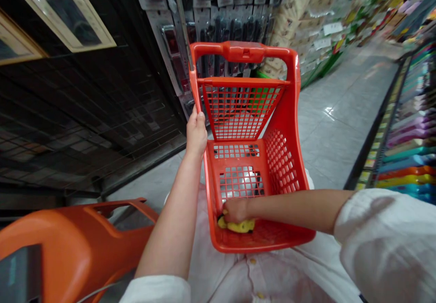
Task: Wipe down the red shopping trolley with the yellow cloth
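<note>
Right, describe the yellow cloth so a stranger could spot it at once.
Find the red plastic basket in the middle. Inside its near end, the right hand clutches the yellow cloth. It is bunched, with dark bits, the only yellow thing against that red.

1. Two hands: one left hand [196, 134], one right hand [236, 210].
2. One red basket [235, 163].
3. One yellow-and-black item [241, 227].
4. One orange plastic body [64, 235].
5. Two pale-framed panels [73, 21].
6. At least two white labels [333, 28].
7. Two shirt buttons [252, 261].

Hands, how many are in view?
2: the left hand grips the side of the red basket; the right hand is inside it, holding a yellow item.
</note>
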Demonstrator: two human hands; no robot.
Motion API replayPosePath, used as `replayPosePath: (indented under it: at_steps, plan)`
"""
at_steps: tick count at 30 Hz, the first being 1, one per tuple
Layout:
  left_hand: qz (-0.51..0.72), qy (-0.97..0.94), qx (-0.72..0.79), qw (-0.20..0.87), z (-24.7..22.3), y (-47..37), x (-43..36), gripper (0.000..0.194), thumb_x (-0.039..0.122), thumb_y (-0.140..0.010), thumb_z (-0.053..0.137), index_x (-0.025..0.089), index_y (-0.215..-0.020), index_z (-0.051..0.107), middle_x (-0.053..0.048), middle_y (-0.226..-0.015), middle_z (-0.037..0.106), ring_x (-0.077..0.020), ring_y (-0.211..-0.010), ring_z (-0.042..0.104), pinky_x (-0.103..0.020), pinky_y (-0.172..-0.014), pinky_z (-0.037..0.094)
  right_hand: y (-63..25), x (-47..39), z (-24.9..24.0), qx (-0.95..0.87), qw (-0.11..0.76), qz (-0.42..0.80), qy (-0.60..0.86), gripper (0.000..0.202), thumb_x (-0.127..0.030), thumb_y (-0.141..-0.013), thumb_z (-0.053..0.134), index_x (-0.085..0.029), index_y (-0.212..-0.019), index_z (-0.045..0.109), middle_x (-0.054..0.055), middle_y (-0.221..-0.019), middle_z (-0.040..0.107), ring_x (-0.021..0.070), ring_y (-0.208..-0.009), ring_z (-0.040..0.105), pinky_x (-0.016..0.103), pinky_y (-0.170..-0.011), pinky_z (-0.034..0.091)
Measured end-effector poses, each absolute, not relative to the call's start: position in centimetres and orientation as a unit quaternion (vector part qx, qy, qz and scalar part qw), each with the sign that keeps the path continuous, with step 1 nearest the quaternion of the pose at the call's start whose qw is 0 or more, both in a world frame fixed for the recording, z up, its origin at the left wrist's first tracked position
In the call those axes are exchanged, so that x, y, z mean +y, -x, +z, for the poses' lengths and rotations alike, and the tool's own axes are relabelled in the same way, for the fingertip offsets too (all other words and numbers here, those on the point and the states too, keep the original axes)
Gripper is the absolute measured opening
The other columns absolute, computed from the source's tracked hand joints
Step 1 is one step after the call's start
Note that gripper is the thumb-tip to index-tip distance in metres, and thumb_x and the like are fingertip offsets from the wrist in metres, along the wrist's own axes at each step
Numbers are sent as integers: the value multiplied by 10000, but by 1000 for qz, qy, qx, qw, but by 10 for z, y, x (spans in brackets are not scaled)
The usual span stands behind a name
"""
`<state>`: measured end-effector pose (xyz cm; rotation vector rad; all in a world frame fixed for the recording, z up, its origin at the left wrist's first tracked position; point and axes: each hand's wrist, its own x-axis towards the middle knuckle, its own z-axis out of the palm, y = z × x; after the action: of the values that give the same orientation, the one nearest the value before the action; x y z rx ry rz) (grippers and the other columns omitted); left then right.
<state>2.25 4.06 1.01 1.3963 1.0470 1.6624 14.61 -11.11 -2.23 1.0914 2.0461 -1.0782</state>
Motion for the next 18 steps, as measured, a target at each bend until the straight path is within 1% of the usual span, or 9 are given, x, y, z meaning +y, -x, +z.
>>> replayPosePath:
  at_steps: [2, 4, 6, 8, 10, 13, 15, 17, 18]
  plan:
    - [646, -541, 404, 356, 10, -22, 42, 506, 519, -905, 506, 262, -1341, 533, -25, -1417, 540, -230, -1412, 349, -421, -1185, 268, -146, -114, -11, 750, 302, -420, -411, 283, -256, -825, 553, -96, -1001, 707, 151, -970, 734, 236, -788, 705, 241, -532, 482]
    - [647, -542, 400, 357, 9, -21, 43, 506, 520, -902, 511, 264, -1338, 534, -24, -1420, 537, -234, -1421, 332, -430, -1189, 259, -159, -120, 4, 748, 294, -441, -400, 350, -305, -817, 565, -137, -1105, 673, 121, -1037, 723, 221, -822, 701, 228, -541, 477]
    - [646, -545, 396, 359, 8, -21, 43, 511, 528, -901, 509, 264, -1337, 535, -23, -1421, 536, -238, -1425, 322, -438, -1193, 249, -183, -125, 21, 759, 284, -447, -380, 416, -329, -780, 609, -176, -1166, 645, 104, -1059, 717, 227, -849, 699, 244, -584, 497]
    - [647, -545, 395, 359, 7, -21, 44, 511, 530, -903, 502, 267, -1340, 530, -19, -1424, 533, -236, -1427, 318, -440, -1196, 240, -211, -127, 35, 772, 313, -413, -367, 457, -322, -771, 625, -176, -1204, 626, 124, -1083, 710, 261, -902, 699, 290, -646, 526]
    - [652, -540, 394, 357, 7, -22, 44, 509, 525, -905, 502, 270, -1346, 524, -18, -1431, 525, -231, -1429, 315, -432, -1199, 230, -231, -125, 40, 780, 391, -340, -350, 428, -273, -786, 620, -126, -1187, 643, 177, -1082, 706, 312, -966, 690, 353, -708, 546]
    - [657, -540, 387, 356, 7, -24, 43, 519, 526, -901, 509, 272, -1353, 516, -20, -1442, 514, -229, -1431, 309, -424, -1203, 219, -231, -118, 27, 774, 504, -255, -286, 319, -175, -788, 610, -66, -1073, 704, 224, -1047, 708, 361, -1011, 674, 421, -764, 554]
    - [657, -545, 384, 353, 8, -25, 42, 527, 535, -898, 508, 272, -1355, 515, -21, -1447, 508, -230, -1434, 303, -427, -1203, 215, -209, -113, 11, 778, 517, -251, -255, 260, -126, -767, 618, -63, -992, 733, 220, -1022, 716, 363, -1009, 673, 426, -773, 556]
    - [656, -547, 384, 351, 9, -25, 42, 526, 537, -900, 503, 266, -1350, 519, -25, -1452, 502, -229, -1436, 297, -427, -1203, 210, -177, -108, -3, 788, 495, -270, -249, 243, -109, -749, 629, -68, -960, 744, 199, -987, 729, 334, -966, 687, 384, -755, 558]
    - [655, -547, 385, 351, 9, -25, 42, 522, 535, -901, 501, 263, -1346, 523, -26, -1455, 498, -228, -1438, 293, -426, -1204, 208, -161, -106, -8, 794, 477, -282, -249, 251, -129, -759, 626, -72, -974, 741, 185, -982, 733, 311, -935, 695, 354, -733, 557]
